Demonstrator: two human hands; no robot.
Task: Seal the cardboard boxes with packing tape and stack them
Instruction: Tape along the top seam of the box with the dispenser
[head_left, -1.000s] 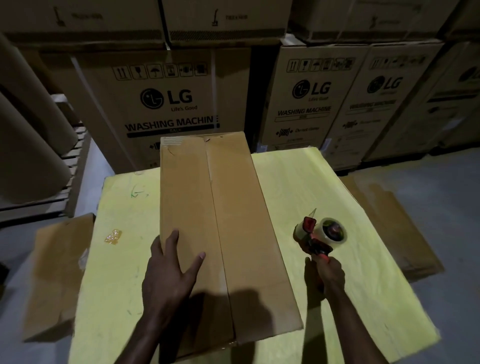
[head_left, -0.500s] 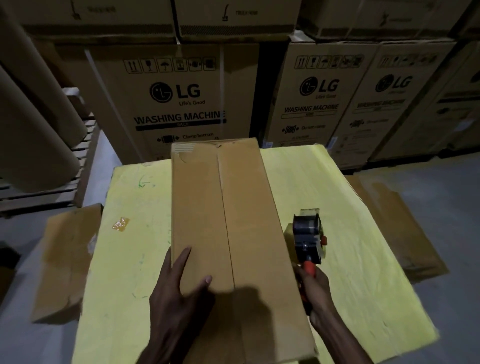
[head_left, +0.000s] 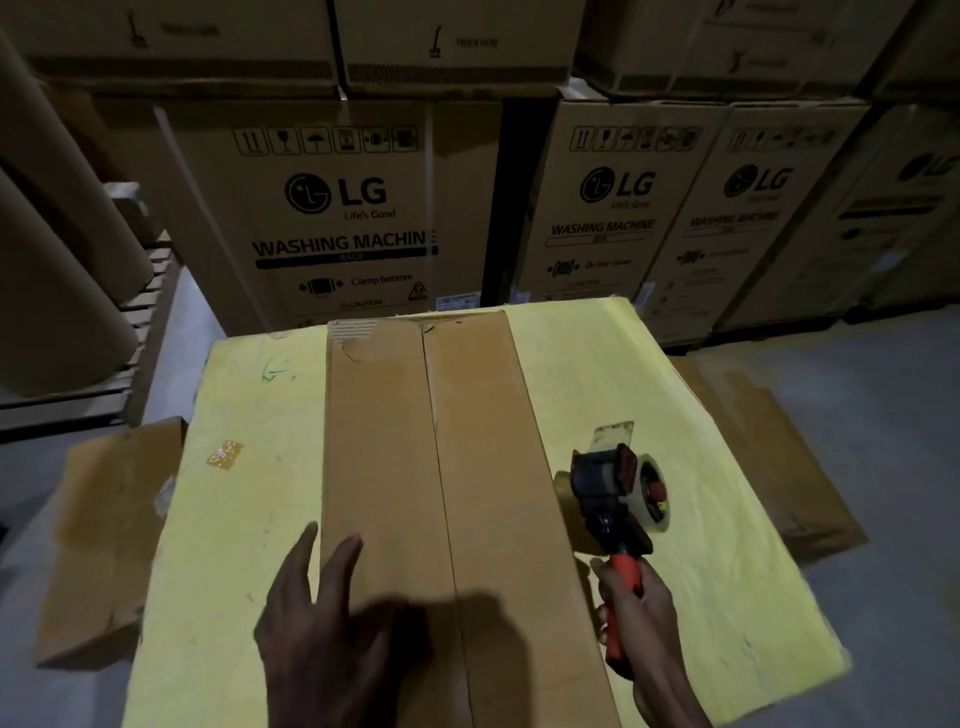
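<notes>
A long brown cardboard box (head_left: 441, 467) lies lengthwise on the yellow table (head_left: 649, 395), its two top flaps meeting in a bare centre seam. My left hand (head_left: 327, 629) rests flat with straight fingers on the box's near left flap. My right hand (head_left: 641, 629) grips the orange handle of a tape dispenser (head_left: 618, 493), held just right of the box near its right edge. A short tab of tape sticks up from the dispenser's front.
Large LG washing machine cartons (head_left: 337, 208) are stacked along the back. Big brown paper rolls (head_left: 57, 291) lie on a pallet at left. Flattened cardboard sheets (head_left: 104, 530) lie on the grey floor at both sides of the table. A small tape scrap (head_left: 224, 454) sticks to the tabletop.
My right hand has turned the tape dispenser and brought it closer to the box's right edge. My left hand stays flat on the box, shifted a little toward its left edge.
</notes>
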